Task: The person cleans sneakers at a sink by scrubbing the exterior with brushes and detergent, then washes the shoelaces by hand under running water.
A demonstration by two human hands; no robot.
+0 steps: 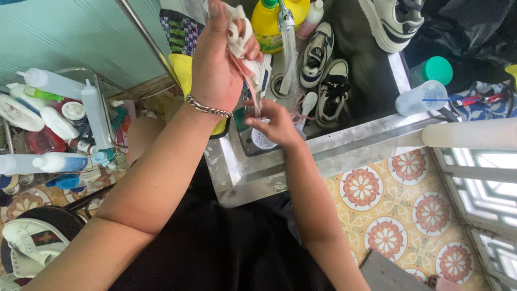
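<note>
From the head camera, looking down over a stainless steel sink [323, 145], the left hand [215, 70], with a silver chain bracelet [207, 108] at its wrist, is raised and closed around a bunched wad of wet white and pale pink shoelaces [239, 37], whose loose ends hang down toward the basin. The right hand [277, 126] sits lower, fingers curled and pinching the dangling pink strands just above a small round white cup [264, 140] inside the sink. A thin stream of water falls from the clear tap nozzle [288, 32] just beside both hands. A pair of navy, white and black sneakers [326, 70] lies in the basin near the drain, laces out, and a yellow detergent bottle with a green cap [269, 21] stands behind the tap. To the left a wire rack [97, 108] holds many white squeeze bottles. This looks like the lace-washing step: the laces are being stripped or wrung over the cup. The next move would call for a firm pinch sliding down the strands while the upper hand keeps the bundle from slipping.
</note>
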